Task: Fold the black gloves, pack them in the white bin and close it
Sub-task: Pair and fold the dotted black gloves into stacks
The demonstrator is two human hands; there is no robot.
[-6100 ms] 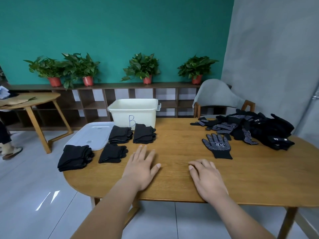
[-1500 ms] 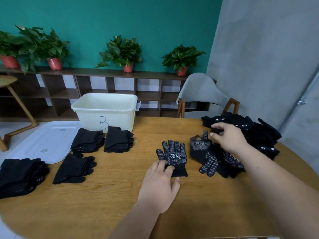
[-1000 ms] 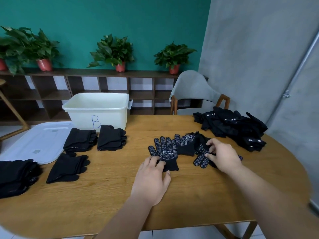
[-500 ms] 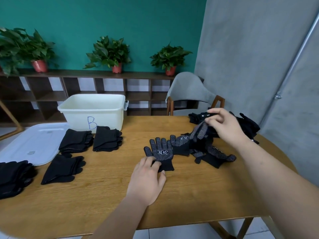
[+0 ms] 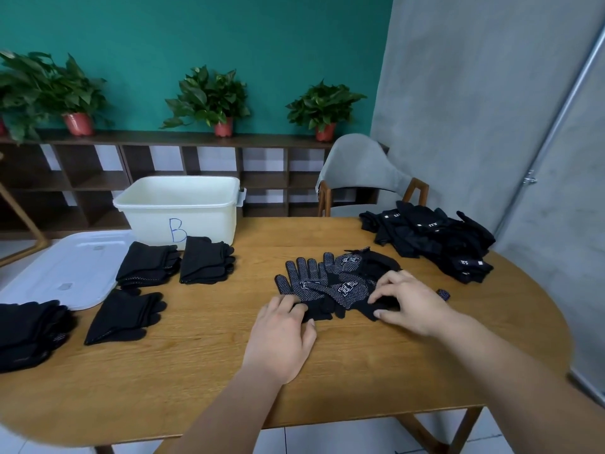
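The left hand (image 5: 281, 335) lies flat near the 6 o'clock edge of the desk (image 5: 360, 371), its fingers nearly straight and holding nothing. Their tips press the cuff of a dotted glove (image 5: 306, 285), probably to pin it so it cannot slide while its partner is lined up. The right hand (image 5: 406, 299), at 3 o'clock from the left, has arched fingers on a second glove (image 5: 347, 288) that overlaps the first, with the thumb at the cuff edge. Whether it pinches the cloth or only presses it I cannot tell. Both gloves lie grip side up with fingers pointing to 12 o'clock, which suggests they are being squared as a pair before folding. At 1 o'clock sits a loose heap of gloves (image 5: 429, 244), within the right hand's reach as the supply of unfolded gloves. Toward 9 and 10 o'clock lie four folded stacks (image 5: 147, 268), kept on the left so finished work stays apart from unfolded gloves. Two of them lie just in front of the white bin (image 5: 178, 208), which stands open at 11 o'clock. No gloves show in it, though little of its inside is visible. Its lid (image 5: 62, 267) lies flat beside it at 9 o'clock, overhanging the desk edge, out of the way until packing is done. Judging by the heap, much folding remains.
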